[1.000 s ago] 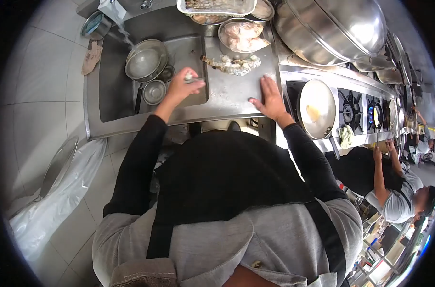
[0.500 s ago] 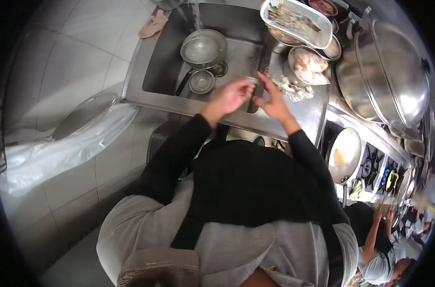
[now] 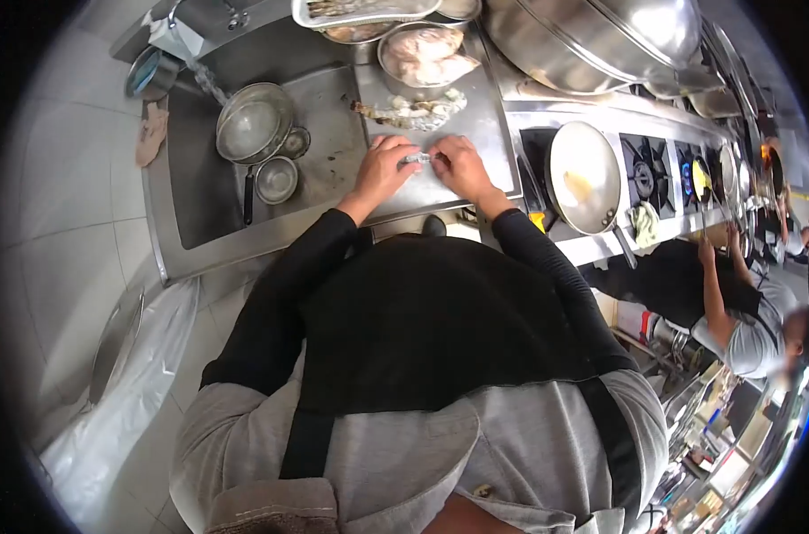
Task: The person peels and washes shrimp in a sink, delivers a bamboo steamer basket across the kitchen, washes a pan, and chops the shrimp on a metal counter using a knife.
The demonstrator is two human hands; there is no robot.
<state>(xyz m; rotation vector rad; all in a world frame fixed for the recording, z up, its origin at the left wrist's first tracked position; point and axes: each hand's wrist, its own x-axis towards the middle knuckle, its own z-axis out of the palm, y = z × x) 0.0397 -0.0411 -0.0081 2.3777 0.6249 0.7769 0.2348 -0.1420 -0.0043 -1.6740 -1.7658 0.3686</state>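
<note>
Both hands meet over the steel ledge (image 3: 489, 160) beside the sink. Between them is a small pale piece (image 3: 416, 158), probably a shrimp, too small to make out well. My left hand (image 3: 386, 169) grips its left end, and the fingertips of my right hand (image 3: 460, 166) pinch its right end. Just beyond the hands lies a row of shrimp (image 3: 413, 113) on the ledge. Behind that row stands a metal bowl (image 3: 388, 73) with pale raw meat (image 3: 426, 55) in it. A white tray (image 3: 369, 16) of shrimp is at the top.
Water runs into the sink (image 3: 195, 178), which holds strainers (image 3: 249, 123) and a small round bowl (image 3: 277, 180). On the right are a large steel vessel (image 3: 591, 44), a frying pan (image 3: 585, 169) and lit burners. A co-worker (image 3: 752, 311) stands at the stove.
The right hand has left its flat rest on the ledge and joined the left. Both hands now sit over the ledge, nearer its middle. The camera view swung away and back.
</note>
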